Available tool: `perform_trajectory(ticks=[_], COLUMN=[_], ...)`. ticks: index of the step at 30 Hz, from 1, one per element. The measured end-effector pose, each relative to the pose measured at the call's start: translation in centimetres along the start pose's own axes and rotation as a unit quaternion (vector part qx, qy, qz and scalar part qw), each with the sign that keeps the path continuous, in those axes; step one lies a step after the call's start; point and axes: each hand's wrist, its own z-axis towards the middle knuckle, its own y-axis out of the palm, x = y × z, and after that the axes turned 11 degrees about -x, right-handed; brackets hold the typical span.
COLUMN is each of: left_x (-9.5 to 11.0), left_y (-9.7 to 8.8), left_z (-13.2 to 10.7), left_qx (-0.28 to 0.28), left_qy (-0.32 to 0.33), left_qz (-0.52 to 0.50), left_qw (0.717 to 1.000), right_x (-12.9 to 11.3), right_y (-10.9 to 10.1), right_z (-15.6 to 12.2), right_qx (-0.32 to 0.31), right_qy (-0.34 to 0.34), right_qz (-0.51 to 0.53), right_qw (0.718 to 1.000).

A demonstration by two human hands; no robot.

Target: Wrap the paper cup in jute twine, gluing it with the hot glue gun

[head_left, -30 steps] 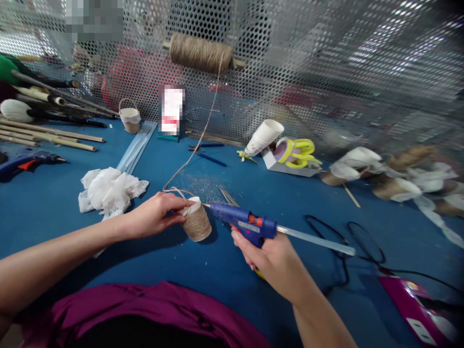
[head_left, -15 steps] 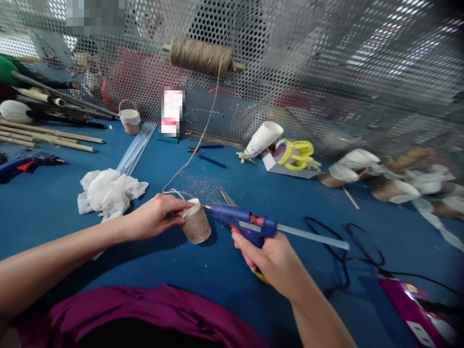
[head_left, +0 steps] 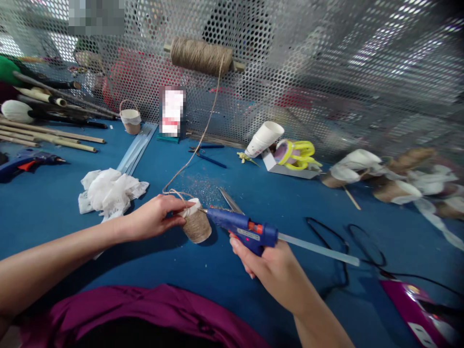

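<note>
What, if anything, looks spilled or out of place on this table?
Small pale specks are scattered on the blue table, just beyond the twine-wrapped cup. They look like spilled debris, though too small to identify.

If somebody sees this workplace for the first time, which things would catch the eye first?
Probably the blue glue gun in the right hand, its nozzle close to the rim of the twine-wrapped cup that the left hand holds. Next, perhaps, the big spool of twine at the perforated screen above, and the crumpled white lace on the blue table, left of the cup.
</note>
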Motion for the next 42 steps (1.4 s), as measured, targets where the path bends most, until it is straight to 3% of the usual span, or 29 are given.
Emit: perform_trajectory(ticks=[9, 17, 22, 34, 42], left_x=[0.2, 0.0, 0.1, 0.0, -0.2], left_y=[-0.2, 0.0, 0.1, -0.1, -0.2], left_z=[0.0, -0.1, 0.0, -0.2, -0.2], left_qx=[-0.017, -0.010, -0.008, -0.005, -0.014], left_qy=[-0.019, -0.022, -0.034, -0.002, -0.005], left_qz=[-0.006, -0.020, -0.009, 0.017, 0.011], left_qw=[1.000, 1.000, 0.999, 1.000, 1.000], right_x=[0.1, -0.4, -0.8, 0.4, 0.3], right_y=[0.6, 1.3, 1.5, 1.0, 0.5], right_z=[-0.2, -0.4, -0.3, -0.4, -0.1], right_qx=[0.022, 0.024, 0.027, 0.068, 0.053], right_qy=[-0.062, -0.030, -0.075, -0.097, -0.034], right_qz=[-0.092, -0.164, -0.142, -0.161, -0.079], right_qw=[0.994, 0.986, 0.987, 0.980, 0.995])
